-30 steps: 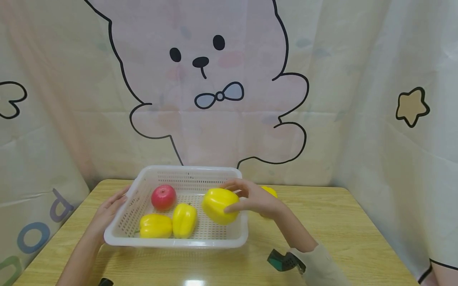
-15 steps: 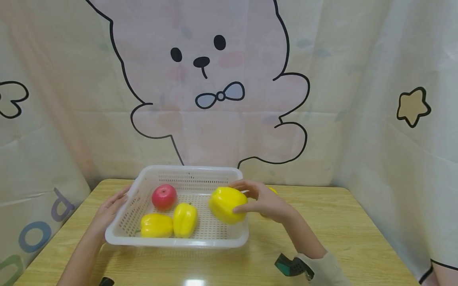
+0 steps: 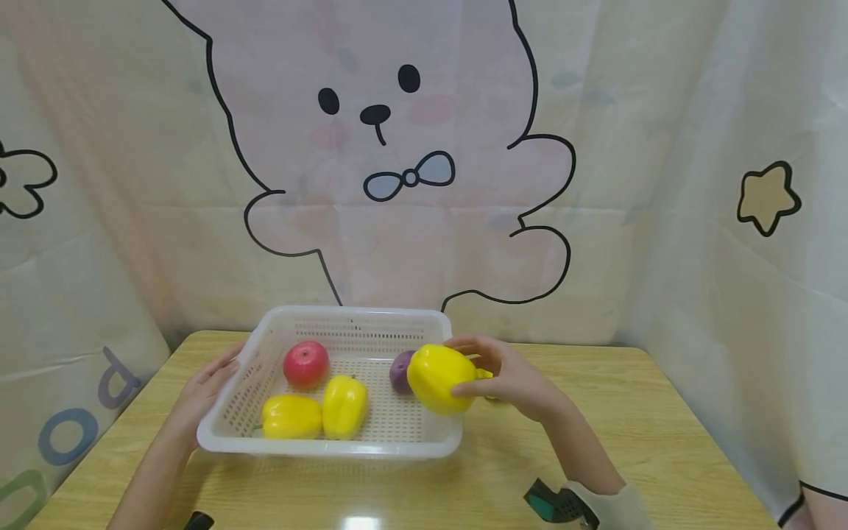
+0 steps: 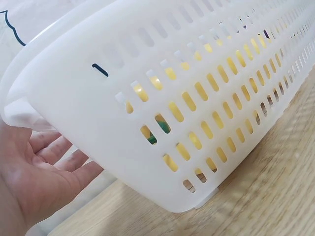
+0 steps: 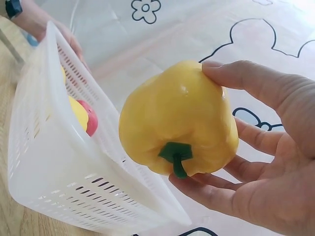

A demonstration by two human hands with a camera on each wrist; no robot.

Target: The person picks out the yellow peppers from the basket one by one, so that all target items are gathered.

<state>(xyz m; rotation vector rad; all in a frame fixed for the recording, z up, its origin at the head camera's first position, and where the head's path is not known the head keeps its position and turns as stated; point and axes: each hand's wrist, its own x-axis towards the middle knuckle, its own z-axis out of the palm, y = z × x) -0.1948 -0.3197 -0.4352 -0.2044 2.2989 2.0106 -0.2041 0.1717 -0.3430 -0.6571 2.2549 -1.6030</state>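
A yellow bell pepper (image 3: 439, 378) is in my right hand (image 3: 513, 377), above the right end of a white plastic basket (image 3: 331, 449). In the right wrist view, thumb and fingers grip the bell pepper (image 5: 179, 115), its green stem toward the camera. My left hand (image 3: 207, 390) lies along the basket's left side; in the left wrist view its fingers (image 4: 81, 177) reach under the rim without curling round it. Inside the basket are two yellow bell peppers (image 3: 344, 407), a red apple-like fruit (image 3: 306, 365) and a round purple thing (image 3: 400, 372), partly hidden.
A wooden table (image 3: 596, 412) bears the basket. Another yellow object (image 3: 485, 374) shows beyond the basket's right side, mostly hidden by my right hand. A printed curtain (image 3: 397, 250) hangs right behind the table's back edge, and others hang at both sides.
My right hand has moved to the right with the bell pepper, toward the basket's right rim. The purple thing has come into sight behind it. My left hand stays at the basket.
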